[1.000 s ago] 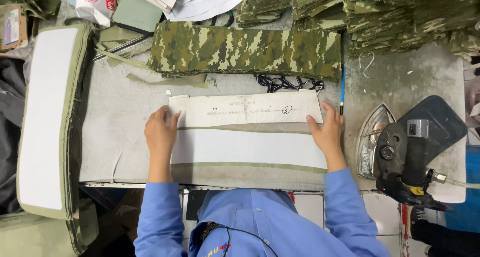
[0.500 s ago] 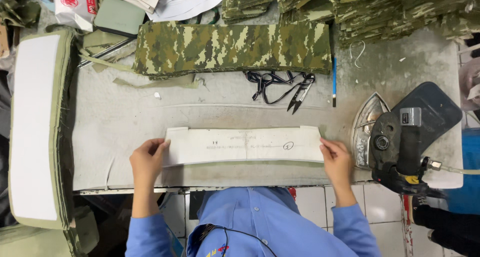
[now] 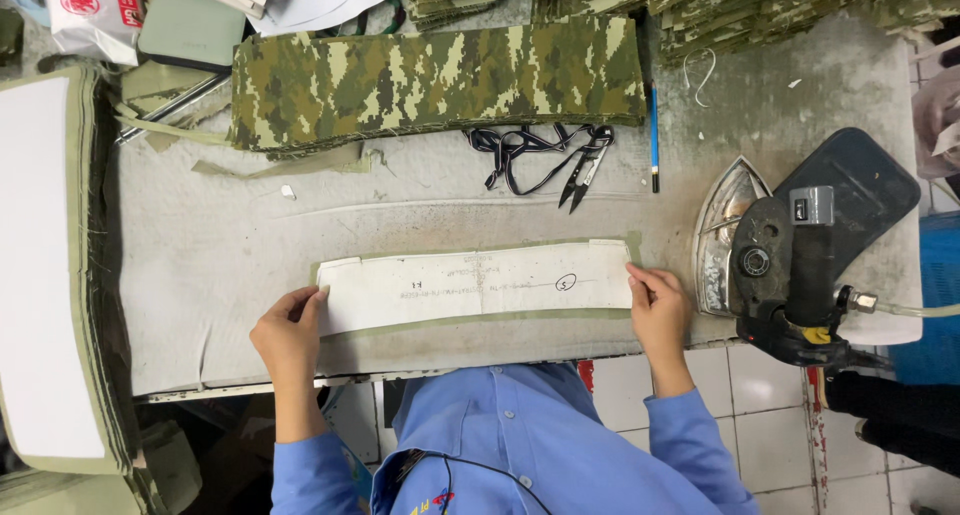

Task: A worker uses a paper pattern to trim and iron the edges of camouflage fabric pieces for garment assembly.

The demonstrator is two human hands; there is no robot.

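Seen from above: left hand [image 3: 290, 333] & right hand [image 3: 657, 310], fingers flat, pin a white paper pattern [image 3: 478, 285] onto an olive fabric strip [image 3: 480, 322] near the table's front edge; steam iron [image 3: 790, 265] untouched.

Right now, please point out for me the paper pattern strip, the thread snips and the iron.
paper pattern strip [image 3: 470, 287], head view, middle of its white face
thread snips [image 3: 583, 175], head view, on the blades
iron [image 3: 790, 275], head view, on its dark handle body
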